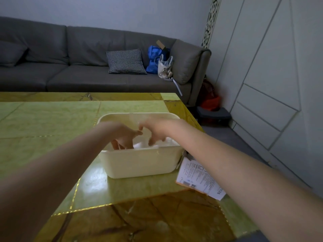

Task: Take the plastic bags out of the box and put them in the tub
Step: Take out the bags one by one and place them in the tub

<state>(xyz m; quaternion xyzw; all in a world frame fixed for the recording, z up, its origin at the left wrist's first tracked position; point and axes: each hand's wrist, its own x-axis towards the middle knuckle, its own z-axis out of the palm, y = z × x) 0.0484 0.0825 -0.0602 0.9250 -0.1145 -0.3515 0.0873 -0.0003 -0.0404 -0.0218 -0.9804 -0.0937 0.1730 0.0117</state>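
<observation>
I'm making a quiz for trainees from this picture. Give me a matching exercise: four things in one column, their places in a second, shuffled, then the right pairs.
Things:
1. tub
2. box
3. checked cushion
4. left hand

Places:
A. on the sofa
B. reaching into the tub
C. middle of the table
D. lying at the tub's right, by the table edge

Pairs: 1-C, 2-D, 3-A, 4-B

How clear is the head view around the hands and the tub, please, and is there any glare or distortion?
Head view: dim, bluish room light; both hands, left hand and right hand, are motion-blurred inside the tub; the plastic bags are a pale smear; window glare sits on the table before the tub; wide-angle bending stretches the forearms.
</observation>
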